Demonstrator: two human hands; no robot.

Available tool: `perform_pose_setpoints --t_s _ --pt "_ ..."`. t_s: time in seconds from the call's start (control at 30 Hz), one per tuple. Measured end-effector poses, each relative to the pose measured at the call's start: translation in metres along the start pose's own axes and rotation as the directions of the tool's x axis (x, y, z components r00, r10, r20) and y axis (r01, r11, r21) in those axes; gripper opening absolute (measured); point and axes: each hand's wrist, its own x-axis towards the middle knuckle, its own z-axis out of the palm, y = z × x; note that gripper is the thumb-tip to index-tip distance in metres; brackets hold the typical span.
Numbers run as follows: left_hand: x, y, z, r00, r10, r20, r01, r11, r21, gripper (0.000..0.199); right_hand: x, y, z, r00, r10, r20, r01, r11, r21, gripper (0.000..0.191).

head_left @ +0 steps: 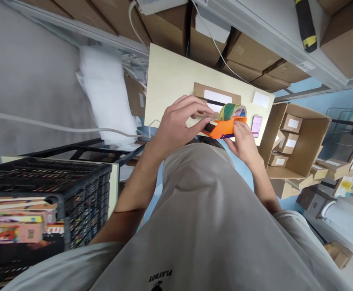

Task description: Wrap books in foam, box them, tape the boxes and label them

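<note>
My right hand (243,139) grips an orange tape dispenser (223,129) above the near edge of the pale tabletop (172,81). A roll of tape (232,112) with a green and yellow core sits in the dispenser. My left hand (184,123) is at the dispenser's left end, thumb and fingers apart, their tips close to the tape. Whether they touch the tape is unclear. Just beyond lies a flat cardboard box (236,98) with a white label, partly hidden by the left hand and the tape roll.
A phone (257,126) and a white label (260,99) lie at the tabletop's right. Beside it stands an open carton (311,117) with small labelled boxes. White wrapping (104,89) hangs left, above a black crate (88,202). A shelf beam (255,32) crosses overhead; a cable (73,128) stretches left.
</note>
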Motion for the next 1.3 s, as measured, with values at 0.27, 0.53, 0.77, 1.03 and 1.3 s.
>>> perform_pose_setpoints --t_s 0.27,0.53,0.77,1.03,1.3 --pt "-0.005 -0.024 -0.005 1.0 0.002 0.015 -0.001 0.999 -0.032 0.029 0.015 -0.004 -0.014 0.994 -0.028 0.104 0.037 0.996 -0.082 0.043" --pt "-0.013 -0.057 0.007 0.986 -0.158 0.056 0.163 0.982 -0.096 0.031 0.035 0.004 -0.014 0.929 0.062 0.364 -0.028 0.995 -0.098 0.065" --pt "0.003 -0.106 0.013 0.886 -0.457 0.078 0.455 0.825 -0.335 0.03 0.07 0.028 -0.055 0.731 0.242 0.639 -0.259 0.963 -0.068 0.071" --pt "0.021 -0.171 0.048 0.735 -0.661 0.15 0.615 0.556 -0.56 0.037 0.152 0.065 -0.061 0.562 0.308 0.768 -0.477 0.879 -0.003 0.077" --pt "0.01 -0.202 0.065 0.622 -0.763 0.173 0.652 0.383 -0.654 0.031 0.187 0.073 -0.037 0.509 0.298 0.808 -0.47 0.882 -0.03 0.07"
